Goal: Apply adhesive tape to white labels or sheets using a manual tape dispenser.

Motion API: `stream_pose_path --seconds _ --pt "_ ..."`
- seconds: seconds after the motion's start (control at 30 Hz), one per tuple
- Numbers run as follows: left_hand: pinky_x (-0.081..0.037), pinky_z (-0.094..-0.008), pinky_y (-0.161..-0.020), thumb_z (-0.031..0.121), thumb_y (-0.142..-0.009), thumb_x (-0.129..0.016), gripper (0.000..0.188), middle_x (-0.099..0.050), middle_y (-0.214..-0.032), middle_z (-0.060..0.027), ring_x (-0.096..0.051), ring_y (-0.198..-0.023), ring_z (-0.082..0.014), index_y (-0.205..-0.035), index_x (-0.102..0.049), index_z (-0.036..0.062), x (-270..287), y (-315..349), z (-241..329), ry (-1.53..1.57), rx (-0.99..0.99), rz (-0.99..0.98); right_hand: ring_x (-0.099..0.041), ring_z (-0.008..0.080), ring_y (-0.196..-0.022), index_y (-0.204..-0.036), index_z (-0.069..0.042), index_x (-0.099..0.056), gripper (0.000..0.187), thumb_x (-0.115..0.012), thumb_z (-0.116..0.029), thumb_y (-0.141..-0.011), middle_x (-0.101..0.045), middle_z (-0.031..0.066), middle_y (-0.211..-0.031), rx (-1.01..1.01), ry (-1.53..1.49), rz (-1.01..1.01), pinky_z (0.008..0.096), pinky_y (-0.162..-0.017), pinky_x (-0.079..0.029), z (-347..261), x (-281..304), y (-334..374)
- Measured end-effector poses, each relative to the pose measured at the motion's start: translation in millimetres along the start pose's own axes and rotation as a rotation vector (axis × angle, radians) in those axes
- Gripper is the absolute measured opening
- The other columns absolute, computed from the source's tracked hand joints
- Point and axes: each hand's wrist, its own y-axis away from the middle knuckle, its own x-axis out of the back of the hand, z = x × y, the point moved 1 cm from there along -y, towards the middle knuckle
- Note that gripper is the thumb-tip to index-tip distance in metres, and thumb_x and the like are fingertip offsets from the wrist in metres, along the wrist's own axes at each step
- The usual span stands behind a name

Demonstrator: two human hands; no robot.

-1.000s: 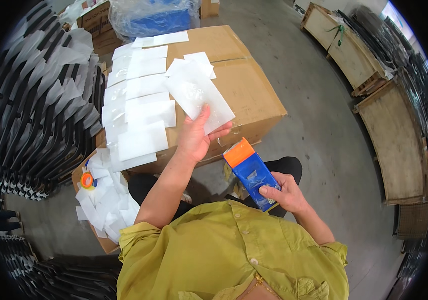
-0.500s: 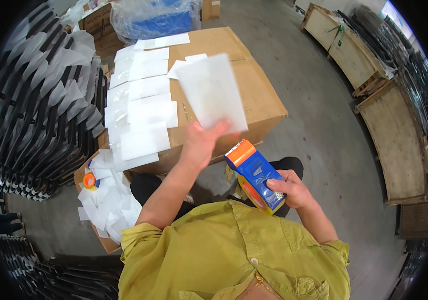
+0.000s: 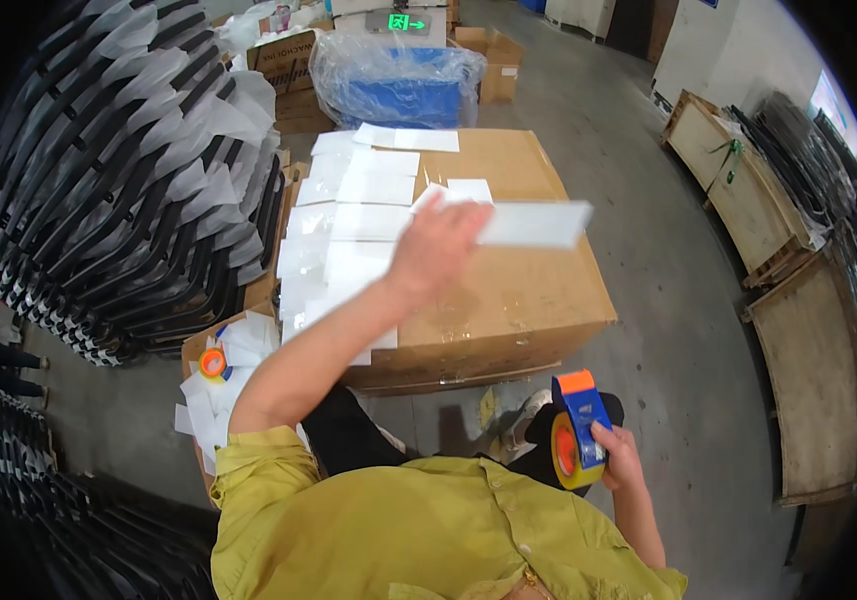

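Observation:
My left hand (image 3: 436,248), slightly blurred, is raised over the large cardboard box (image 3: 508,300). Its fingers are closed on a flat white sheet (image 3: 536,223), which sticks out to the right, tilted so that it looks narrow. Beneath that hand, overlapping rows of white sheets (image 3: 373,189) cover the left part of the box top, with a small white piece (image 3: 469,189) farther right. Low on the right, my right hand (image 3: 620,455) grips a blue tape dispenser (image 3: 587,412) with an orange front and a yellow roll, held apart from the box.
At the lower left, an open carton holds loose white sheets (image 3: 248,340) and an orange-cored tape roll (image 3: 213,363). Stacked black metal frames (image 3: 128,200) with white wrapping fill the left side. A plastic-wrapped blue bin (image 3: 408,100) stands beyond the box; wooden crates (image 3: 808,380) line the right.
My left hand has moved forward over the box, and its sheet has swung to point right. The tape dispenser has shifted right and turned more upright. The view has tipped up.

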Motion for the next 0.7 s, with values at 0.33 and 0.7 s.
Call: stream_pose_path --seconds 0.33,0.7 --pt "-0.029 -0.0429 -0.1 0.014 -0.079 -0.052 0.033 -0.054 -0.094 -0.0139 -0.052 -0.097 -0.029 -0.112 -0.05 0.0116 -87 -46 -192 -0.5 0.215 -0.176 -0.063 0.0192 -0.069 -0.098 0.01 -0.057 0.034 -0.061 -0.02 -0.081 -0.063 0.0137 -0.084 -0.158 -0.128 0.051 0.0302 -0.065 -0.051 15 7 -17" --pt "-0.017 -0.0544 -0.102 0.043 -0.084 -0.048 0.045 -0.054 -0.11 -0.0186 -0.042 -0.114 -0.0362 -0.119 -0.051 0.0141 -150 -28 -231 -0.591 0.381 -0.482 -0.063 0.0209 -0.065 -0.095 0.011 -0.057 0.033 -0.061 -0.019 -0.082 -0.063 0.0159 -0.08 -0.269 -0.143 0.114 0.0307 -0.061 -0.051 15 16 -45"
